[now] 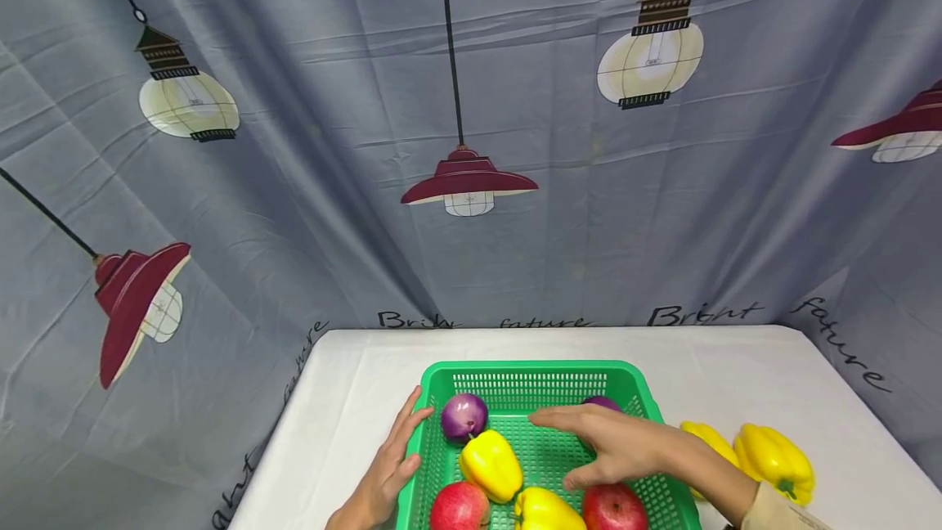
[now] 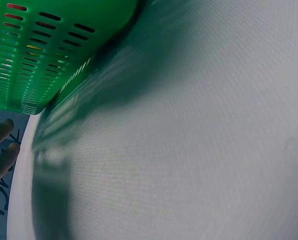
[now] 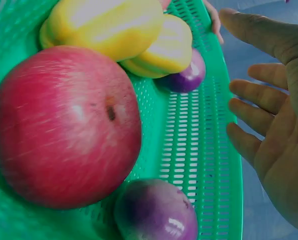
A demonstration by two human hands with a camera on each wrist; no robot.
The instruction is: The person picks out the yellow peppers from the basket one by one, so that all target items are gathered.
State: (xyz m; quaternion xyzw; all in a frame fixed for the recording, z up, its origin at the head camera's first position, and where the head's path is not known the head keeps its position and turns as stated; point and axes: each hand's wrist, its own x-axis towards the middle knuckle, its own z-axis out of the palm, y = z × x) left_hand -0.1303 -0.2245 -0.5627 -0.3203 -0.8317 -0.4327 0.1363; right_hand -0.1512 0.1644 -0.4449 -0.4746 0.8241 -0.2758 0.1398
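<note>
A green plastic basket point(image 1: 530, 366) with slotted walls holds several pieces of produce. At its left rim is my left hand point(image 1: 383, 477), fingers extended along the outer side; the left wrist view catches only its fingertips point(image 2: 4, 162). My right hand point(image 1: 614, 442) hovers over the basket's right half, fingers outstretched and thumb apart, gripping nothing. Below it lie a red apple point(image 3: 64, 130) and a round purple vegetable point(image 3: 156, 212), partly hidden in the head view. Left inside are another purple one point(image 1: 464, 417), a yellow bell pepper point(image 1: 491, 466) and a red apple point(image 1: 459, 507). A second yellow pepper point(image 1: 548, 511) lies in front.
Two yellow bell peppers lie on the white tablecloth right of the basket, the outer pepper point(image 1: 774, 461) in plain view and the other point(image 1: 708, 442) partly behind my right forearm. A grey curtain point(image 1: 559, 268) printed with lamps hangs behind the table point(image 1: 361, 383).
</note>
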